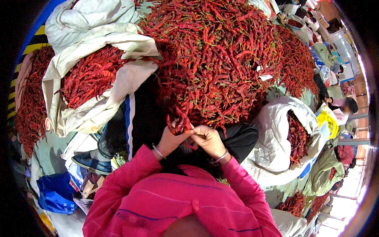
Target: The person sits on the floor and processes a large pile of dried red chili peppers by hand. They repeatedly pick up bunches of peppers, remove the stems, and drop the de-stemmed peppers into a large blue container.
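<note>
Several dried red chillies are bunched in my left hand, their tips rising above its fingers. My right hand meets it at the thumb, with finger and thumb pinched at the edge of the bunch. Whatever lies between those pinched fingertips is too small to make out. Just beyond both hands spreads a big heap of dried red chillies, many with green or pale stems. Each wrist bears a metal bangle.
Left of the heap stands an open white woven sack of chillies; another white sack stands at right. A blue bag lies at lower left, near my shoe. Another person sits at far right among more sacks.
</note>
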Tool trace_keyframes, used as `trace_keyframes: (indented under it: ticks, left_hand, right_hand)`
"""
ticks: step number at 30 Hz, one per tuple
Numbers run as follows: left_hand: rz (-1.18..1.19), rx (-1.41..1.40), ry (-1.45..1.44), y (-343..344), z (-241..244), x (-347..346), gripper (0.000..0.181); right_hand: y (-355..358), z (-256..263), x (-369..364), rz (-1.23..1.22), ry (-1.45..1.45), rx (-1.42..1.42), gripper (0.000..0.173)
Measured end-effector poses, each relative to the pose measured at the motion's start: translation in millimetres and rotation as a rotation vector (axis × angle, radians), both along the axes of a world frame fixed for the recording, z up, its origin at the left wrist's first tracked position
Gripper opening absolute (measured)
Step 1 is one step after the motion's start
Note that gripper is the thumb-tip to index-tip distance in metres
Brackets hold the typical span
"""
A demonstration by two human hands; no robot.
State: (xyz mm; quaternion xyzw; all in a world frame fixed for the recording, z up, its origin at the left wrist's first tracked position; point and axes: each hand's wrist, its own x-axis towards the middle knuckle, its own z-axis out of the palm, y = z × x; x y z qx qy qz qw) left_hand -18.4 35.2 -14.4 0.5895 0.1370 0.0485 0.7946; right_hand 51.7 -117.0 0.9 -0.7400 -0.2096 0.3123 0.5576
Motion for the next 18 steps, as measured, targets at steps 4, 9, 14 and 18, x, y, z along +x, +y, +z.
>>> trace_keyframes:
  ticks: [4,9,14,18]
  left_hand:
    - [-0.271,0.547,-0.655,11.0,13.2,-4.3,0.023]
    - [-0.342,0.057,-0.184,-16.9,29.2,-13.2,0.013]
    - [-0.048,-0.42,0.235,9.4,9.8,2.6,0.011]
    - [-0.13,-0.438,0.256,6.2,4.5,8.4,0.014]
  right_hand:
    - [-4.9,-26.2,12.9,0.039,-0.374,-0.091,0.009]
    - [-49.0,-13.2,11.3,0.396,0.498,-0.251,0.011]
    - [-50.6,-10.7,44.4,0.126,-0.396,-0.151,0.02]
    - [-3.1,-44.9,83.3,-0.208,-0.756,-0.404,0.029]
